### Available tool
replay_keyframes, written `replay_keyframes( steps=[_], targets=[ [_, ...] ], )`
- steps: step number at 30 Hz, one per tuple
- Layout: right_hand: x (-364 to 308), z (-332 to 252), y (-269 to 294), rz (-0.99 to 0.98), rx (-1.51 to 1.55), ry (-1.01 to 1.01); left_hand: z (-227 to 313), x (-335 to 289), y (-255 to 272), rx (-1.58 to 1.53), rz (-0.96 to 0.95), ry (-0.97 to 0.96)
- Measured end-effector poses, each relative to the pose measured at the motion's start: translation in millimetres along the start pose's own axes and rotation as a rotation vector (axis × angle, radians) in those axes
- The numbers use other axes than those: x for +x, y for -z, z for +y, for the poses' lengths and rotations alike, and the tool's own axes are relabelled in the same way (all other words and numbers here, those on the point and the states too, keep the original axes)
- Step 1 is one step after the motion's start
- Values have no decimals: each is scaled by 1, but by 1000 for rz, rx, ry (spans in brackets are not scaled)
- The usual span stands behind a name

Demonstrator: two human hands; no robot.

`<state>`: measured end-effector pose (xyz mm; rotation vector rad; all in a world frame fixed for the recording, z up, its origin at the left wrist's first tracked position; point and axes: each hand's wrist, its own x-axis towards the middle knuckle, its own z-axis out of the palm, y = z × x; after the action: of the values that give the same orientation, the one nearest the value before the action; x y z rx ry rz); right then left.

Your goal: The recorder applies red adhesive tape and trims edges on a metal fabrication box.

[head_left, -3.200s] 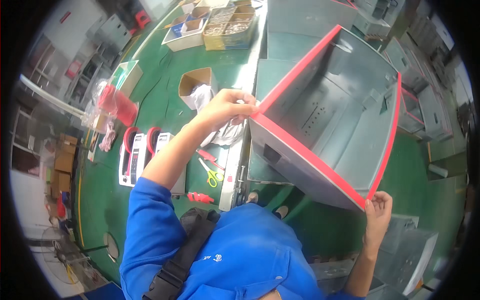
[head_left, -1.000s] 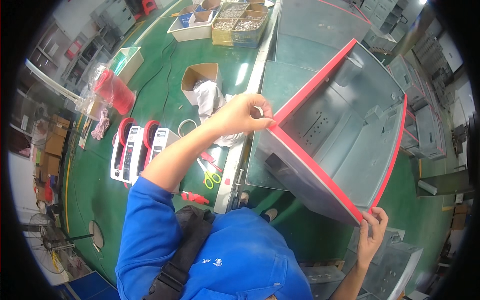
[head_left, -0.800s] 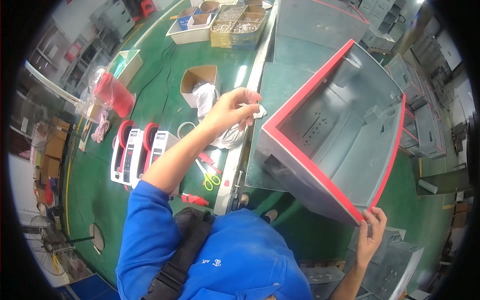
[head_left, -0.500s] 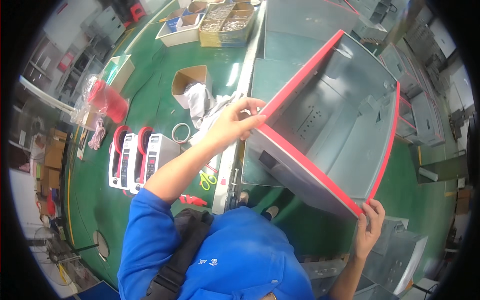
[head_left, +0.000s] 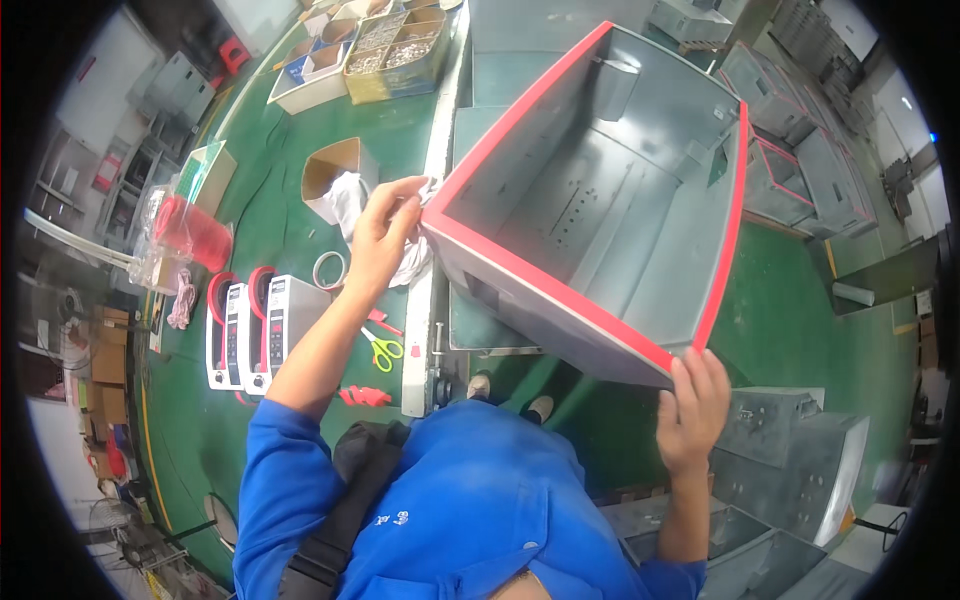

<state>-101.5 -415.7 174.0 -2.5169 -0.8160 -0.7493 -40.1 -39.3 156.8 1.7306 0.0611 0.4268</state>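
A grey open metal cabinet [head_left: 640, 250], its rim lined with red tape [head_left: 560, 281], sits tilted on the work surface in front of me, its hollow inside facing up. At the rim's left corner, my left hand [head_left: 385, 235] is closed with thumb and fingers at the edge. My right hand [head_left: 693, 408] grips the near right corner, fingers over the red edge and thumb below. The cabinet's underside and what supports it are partly hidden.
Left on the green table are two white tape dispensers [head_left: 290, 315], green scissors [head_left: 382, 352], a tape ring [head_left: 328, 270], red scraps [head_left: 364, 397] and a carton [head_left: 335, 170] with white cloth. Divided bins of small parts [head_left: 400, 55] stand farther back. More grey cabinets [head_left: 790, 190] stand right.
The cabinet has shifted left in view and its opening faces up more. Both hands have moved with its corners; the right hand's fingers now lie further over the edge.
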Motion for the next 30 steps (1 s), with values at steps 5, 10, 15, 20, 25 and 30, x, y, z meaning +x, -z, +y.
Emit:
replay_keyframes(
  steps=[5, 10, 15, 20, 25, 30],
  targets=[
    [-5, 9, 1, -2, -40, 105, 11, -18, -14, 351, 172, -350],
    [50, 19, 16, -167, 586, -11, 16, -41, -23, 388, 242, -403],
    [119, 22, -35, -858, 1076, -235, 27, -64, -43, 318, 222, -342],
    [141, 8, -59, -1204, 1272, -516, 36, -95, -46, 314, 254, -243],
    [136, 0, -58, -1288, 1411, -559, 38, -111, -40, 349, 289, -187],
    [135, 1, -62, -1302, 1434, -530, 39, -113, -40, 359, 281, -207]
  ],
)
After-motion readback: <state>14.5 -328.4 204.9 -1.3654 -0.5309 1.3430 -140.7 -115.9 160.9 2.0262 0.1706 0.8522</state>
